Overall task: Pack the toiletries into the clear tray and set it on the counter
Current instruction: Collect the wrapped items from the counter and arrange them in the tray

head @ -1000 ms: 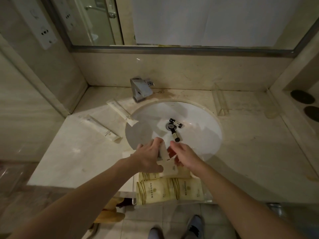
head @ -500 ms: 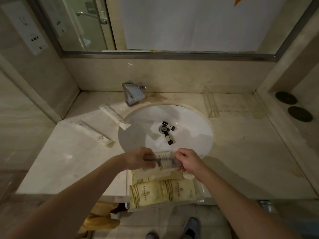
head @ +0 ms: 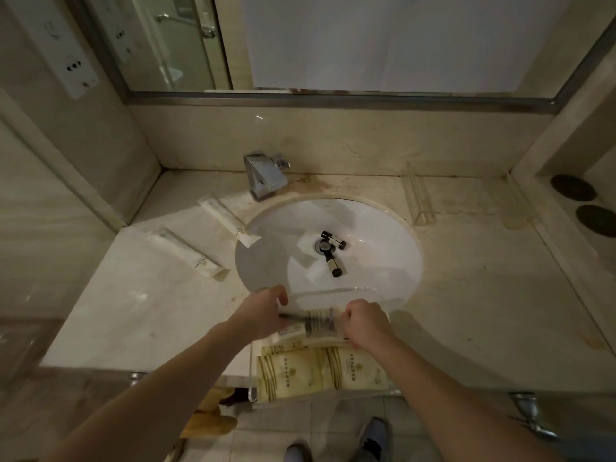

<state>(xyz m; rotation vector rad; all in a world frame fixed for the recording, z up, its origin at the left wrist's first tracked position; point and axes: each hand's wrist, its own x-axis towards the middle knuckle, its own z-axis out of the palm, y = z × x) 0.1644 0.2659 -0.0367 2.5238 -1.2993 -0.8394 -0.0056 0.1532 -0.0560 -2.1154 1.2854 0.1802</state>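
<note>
Both hands are low at the counter's front edge, over the clear acrylic tray (head: 253, 378) that overhangs the beige marble counter (head: 483, 311) toward the person. Left hand (head: 263, 316) and right hand (head: 366, 323) each pinch one end of a flat sachet with a dark comb-like item inside (head: 316, 325), fingers closed on it; its long axis runs left-right, across the tray, above the cream sachets with gold stripes (head: 320, 371) already lying in the tray. Likely step: laying this sachet in behind them. Still loose: two long white paper-wrapped tubes (head: 196, 256) (head: 230, 221) on the counter up-left, lying diagonally, nearer the left hand; two small dark-capped bottles (head: 333, 243) (head: 334, 265) by the drain of the white oval sink (head: 266, 261), straight ahead, about equally reachable, slightly nearer the right. A second clear holder (head: 418, 198) stands far right.
</note>
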